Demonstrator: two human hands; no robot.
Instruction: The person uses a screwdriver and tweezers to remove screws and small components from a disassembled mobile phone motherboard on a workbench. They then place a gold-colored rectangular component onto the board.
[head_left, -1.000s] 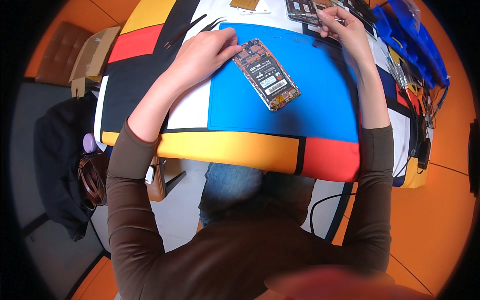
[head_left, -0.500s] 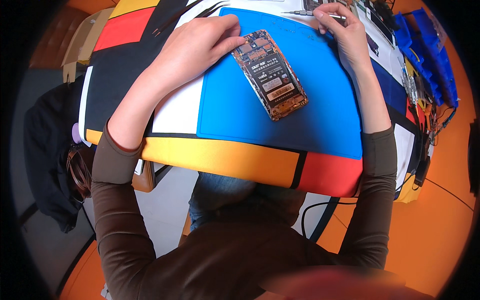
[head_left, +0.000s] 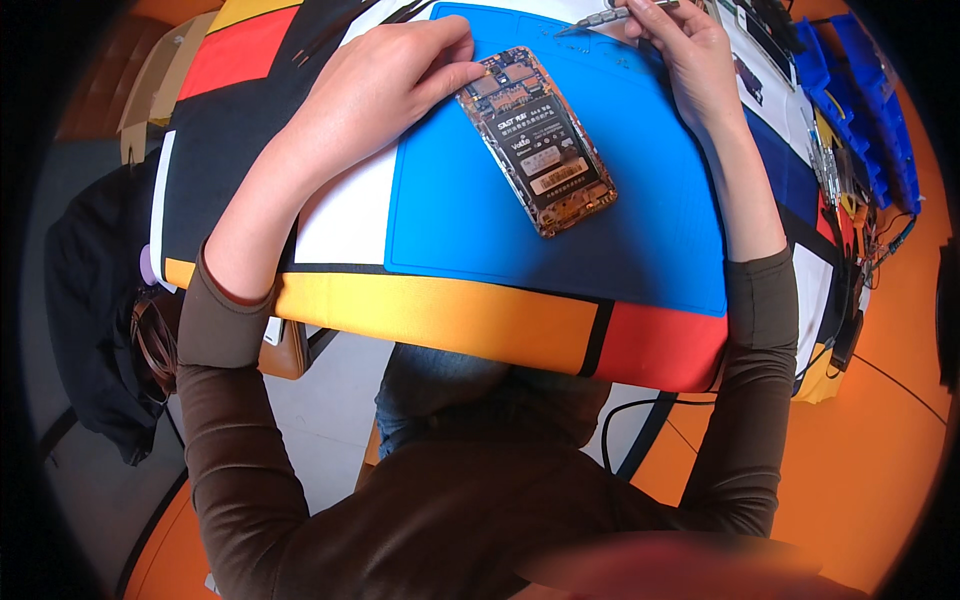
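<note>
Phone: opened, on mat | your left hand: thumb at its upper-left corner, grip unclear | your right hand: fingers closed on pointed tool | risk: loose hold could let phone swivel; slipping tip could nick bare board

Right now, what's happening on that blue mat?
Someone has an opened phone, insides showing, lying on a blue mat. The left hand is at the phone's far left corner, thumb by the edge. The right hand holds a thin, pointed tool over the mat's far part, its tip apart from the phone.
</note>
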